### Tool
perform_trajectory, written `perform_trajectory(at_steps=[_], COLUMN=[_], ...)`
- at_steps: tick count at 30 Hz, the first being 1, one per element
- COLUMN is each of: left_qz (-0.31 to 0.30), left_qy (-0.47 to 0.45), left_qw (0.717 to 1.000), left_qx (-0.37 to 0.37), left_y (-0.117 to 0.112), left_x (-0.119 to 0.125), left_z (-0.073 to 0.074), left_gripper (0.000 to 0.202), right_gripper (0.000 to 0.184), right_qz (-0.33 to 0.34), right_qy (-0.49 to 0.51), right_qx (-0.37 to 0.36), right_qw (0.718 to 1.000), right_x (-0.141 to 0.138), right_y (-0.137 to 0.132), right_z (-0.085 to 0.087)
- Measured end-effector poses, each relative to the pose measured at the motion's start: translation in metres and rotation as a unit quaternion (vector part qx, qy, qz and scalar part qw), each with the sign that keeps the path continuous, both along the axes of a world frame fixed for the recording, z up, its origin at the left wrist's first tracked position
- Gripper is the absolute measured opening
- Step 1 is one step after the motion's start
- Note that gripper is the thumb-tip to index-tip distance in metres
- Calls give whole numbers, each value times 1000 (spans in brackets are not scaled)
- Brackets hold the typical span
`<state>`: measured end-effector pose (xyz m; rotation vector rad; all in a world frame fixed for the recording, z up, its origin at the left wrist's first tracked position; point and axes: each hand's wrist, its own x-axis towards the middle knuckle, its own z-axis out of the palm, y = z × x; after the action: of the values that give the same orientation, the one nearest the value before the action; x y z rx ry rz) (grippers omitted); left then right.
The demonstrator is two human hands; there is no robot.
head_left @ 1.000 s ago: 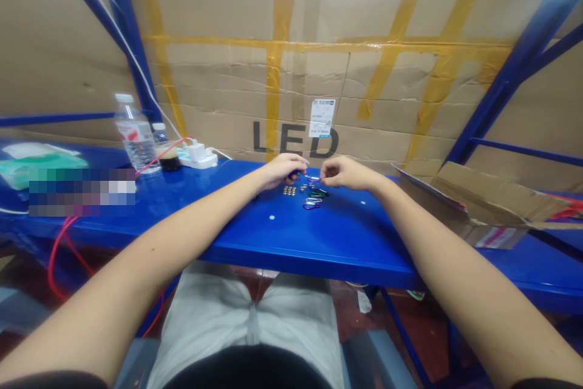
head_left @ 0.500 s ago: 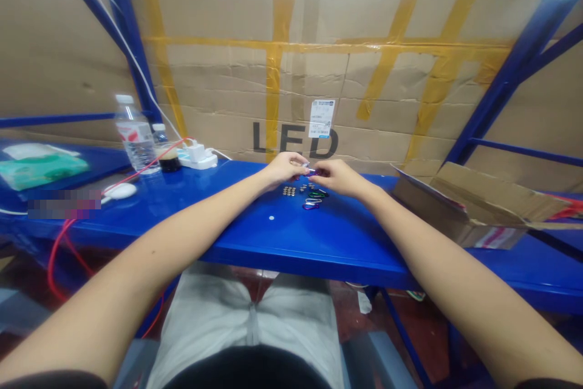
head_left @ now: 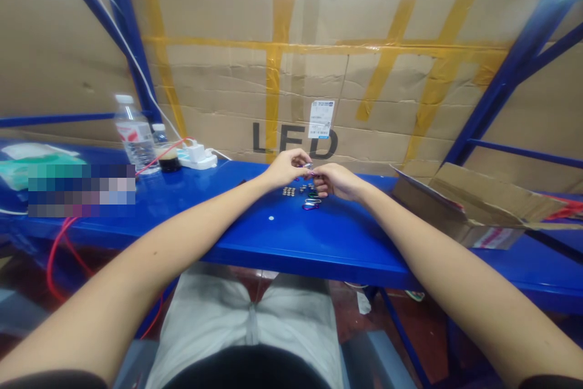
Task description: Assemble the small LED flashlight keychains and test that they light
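Note:
Just above the blue table (head_left: 291, 237), my left hand (head_left: 288, 169) is closed in a pinch on a small purple and silver carabiner (head_left: 308, 165), mostly covered by the fingers. My right hand (head_left: 339, 181) meets it from the right, thumb and forefinger pinched at the carabiner's near end, the other fingers curled. Below the hands lie a purple carabiner (head_left: 310, 207), a silver carabiner (head_left: 313, 201) and a green carabiner (head_left: 313, 195) partly hidden by my right hand. Small metal pieces (head_left: 288, 192) sit in neat rows beside them, with several looser ones (head_left: 304, 189) to their right.
An open cardboard box (head_left: 473, 213) stands at the right. Bottles (head_left: 136, 140) and a white power strip (head_left: 200, 159) are at the back left, near a red cable (head_left: 57, 255). A large cardboard panel (head_left: 218, 91) rises behind the table. A small white disc (head_left: 271, 218) lies near the front.
My right hand has turned, its fingers now curling downward over the green carabiner. My left hand has lifted slightly, and the held carabiner has tilted between the hands.

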<state>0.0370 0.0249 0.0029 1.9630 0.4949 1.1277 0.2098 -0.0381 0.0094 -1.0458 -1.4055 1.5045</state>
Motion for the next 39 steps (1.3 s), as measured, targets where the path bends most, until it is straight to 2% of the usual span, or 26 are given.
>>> perform_trajectory(at_steps=[4,6,10,16,21,30,35,39], left_qz=[10,12,6,6,8,-8,9,-8], left_qy=[-11,-14,-19,-19,-14,-31,-39,-48], left_qw=[1000,1000,1000,1000,999,999,999,999], left_qx=[-6,-3,-4,21,47,28,34,19], left_y=[1,1,1,3,5,-4,-4,-3], left_x=[0,0,0,0,-1,3,4,4], left_z=[-1,-2,-1,-2,-4,-8,-9,-8], left_gripper=[24,22,20,19,18,19,18,17], right_gripper=[12,14,11,12,14,23,19,14], right_qz=[-26,-29,-38,-91,-110,-131,-149,-158], right_qy=[-16,-1,50,81,71,51,48,20], right_qx=[85,103,73,44,78,120,152,160], right_qw=[996,994,995,992,988,983,976,974], right_x=[-3,-4,-6,-10,-12,-14,-14,-12], right_y=[4,4,1,3,4,6,9,11], right_z=[-5,-6,-3,0,0,-2,-3,-3])
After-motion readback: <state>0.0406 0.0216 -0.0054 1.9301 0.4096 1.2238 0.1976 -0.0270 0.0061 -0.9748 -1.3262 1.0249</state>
